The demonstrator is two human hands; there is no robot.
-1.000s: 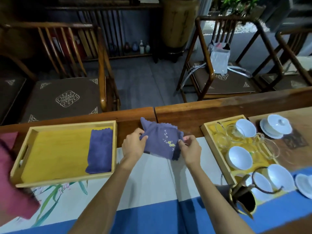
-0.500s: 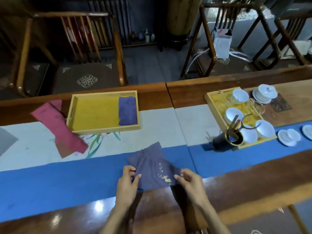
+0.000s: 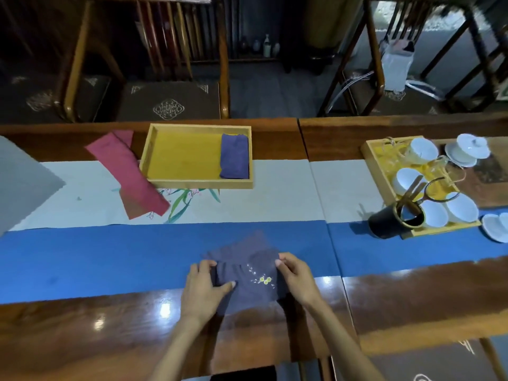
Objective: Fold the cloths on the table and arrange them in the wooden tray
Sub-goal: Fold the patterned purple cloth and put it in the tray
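Two hands work at the near edge of the counter (image 3: 82, 328). The left hand (image 3: 204, 291) pinches the left edge of the embroidered purple cloth (image 3: 247, 288), thumb on top. The right hand (image 3: 298, 279) pinches its upper right edge, so each grip is closed on fabric. That cloth lies rumpled, partly on polished wood and partly on the blue runner (image 3: 110, 257), which shows uncovered to either side. Farther off on the white runner (image 3: 275, 193), a red cloth (image 3: 129, 174) lies slantwise just beside the left wall of the wooden tray (image 3: 196, 185). A folded purple cloth (image 3: 234, 156) sits against the tray's right wall, with yellow floor open to its left. A grey cloth (image 3: 22, 177) shows at the far left. Well apart at right stands a tea tray (image 3: 369, 155) of white cups, with a dark holder (image 3: 384, 224) at its near corner. Chairs (image 3: 170, 105) stand past the far edge.
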